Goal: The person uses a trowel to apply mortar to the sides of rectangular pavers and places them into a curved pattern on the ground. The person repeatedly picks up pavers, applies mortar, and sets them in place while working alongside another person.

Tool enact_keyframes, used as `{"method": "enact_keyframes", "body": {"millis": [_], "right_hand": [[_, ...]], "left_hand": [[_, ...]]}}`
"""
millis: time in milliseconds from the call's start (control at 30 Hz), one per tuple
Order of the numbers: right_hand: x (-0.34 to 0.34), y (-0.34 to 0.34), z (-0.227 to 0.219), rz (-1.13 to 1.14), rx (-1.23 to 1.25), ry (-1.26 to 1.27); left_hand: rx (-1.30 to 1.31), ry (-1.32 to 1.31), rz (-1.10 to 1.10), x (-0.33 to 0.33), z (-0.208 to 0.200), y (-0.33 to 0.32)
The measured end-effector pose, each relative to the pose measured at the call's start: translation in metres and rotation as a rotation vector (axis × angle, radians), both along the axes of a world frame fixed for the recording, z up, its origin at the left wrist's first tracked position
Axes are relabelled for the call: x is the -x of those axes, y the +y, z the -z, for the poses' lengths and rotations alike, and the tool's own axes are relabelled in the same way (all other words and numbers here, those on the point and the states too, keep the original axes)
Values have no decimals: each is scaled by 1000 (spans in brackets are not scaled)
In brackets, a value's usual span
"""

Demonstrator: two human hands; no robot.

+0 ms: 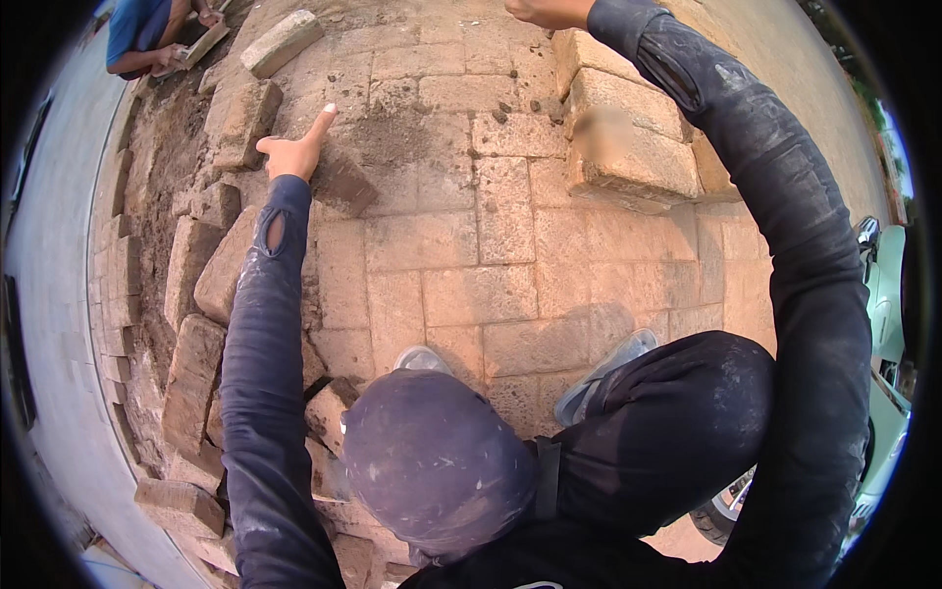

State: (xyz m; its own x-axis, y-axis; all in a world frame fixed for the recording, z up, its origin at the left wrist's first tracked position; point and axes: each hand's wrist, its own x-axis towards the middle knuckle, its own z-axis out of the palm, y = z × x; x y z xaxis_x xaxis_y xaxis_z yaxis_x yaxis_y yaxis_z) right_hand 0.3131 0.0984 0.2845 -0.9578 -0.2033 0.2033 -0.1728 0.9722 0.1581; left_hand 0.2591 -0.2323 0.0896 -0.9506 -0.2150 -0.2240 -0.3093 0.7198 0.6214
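The left hand (294, 149) is held over the paving with its thumb stretched well away from the finger at its left side; it looks wide, with nothing visible in the spread, though its other fingers are hidden. The right hand (548, 11) is cut by the upper edge of the view, so I cannot tell whether it is wide, narrow or holding anything.

The dark loose brick (347, 188) lies tilted just to the right of the left hand's wrist, partly hidden by it; whether they touch is unclear. A paler brick (245, 126) rests just left of the same hand, and a stack of blocks (638, 162) stands below the right hand.

The dark brick should handle as heavy and fully stiff, with a rough, dusty face that gives fair grip but may shed grit. Its corners could chip if knocked. The best hold is probably across the 2 long sides near the middle, fingers low and clear of its underside, so that it balances and no fingertip gets pinched against the pavers (422, 240) below the hands.
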Motion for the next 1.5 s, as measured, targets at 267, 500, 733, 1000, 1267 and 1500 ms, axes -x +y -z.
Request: {"method": "enact_keyframes", "body": {"millis": [267, 500, 733, 1000, 1267, 1500], "right_hand": [[-134, 108, 68, 37, 318, 197], [-306, 168, 100, 438, 1120, 155], [-378, 212, 92, 692, 1575, 285], [-406, 228, 95, 785, 1638, 395], [-441, 198, 175, 1016, 1580, 754], [-430, 93, 269, 1270, 1688, 700]], "left_hand": [[29, -139, 154, 1, -16, -4], [361, 99, 548, -96, -53, 59], [-296, -410, 627, -170, -109, 178], [-282, -443, 844, -216, -21, 254], [27, 327, 1846, -315, 13, 312], [104, 382, 1614, -358, 69, 365]]}}
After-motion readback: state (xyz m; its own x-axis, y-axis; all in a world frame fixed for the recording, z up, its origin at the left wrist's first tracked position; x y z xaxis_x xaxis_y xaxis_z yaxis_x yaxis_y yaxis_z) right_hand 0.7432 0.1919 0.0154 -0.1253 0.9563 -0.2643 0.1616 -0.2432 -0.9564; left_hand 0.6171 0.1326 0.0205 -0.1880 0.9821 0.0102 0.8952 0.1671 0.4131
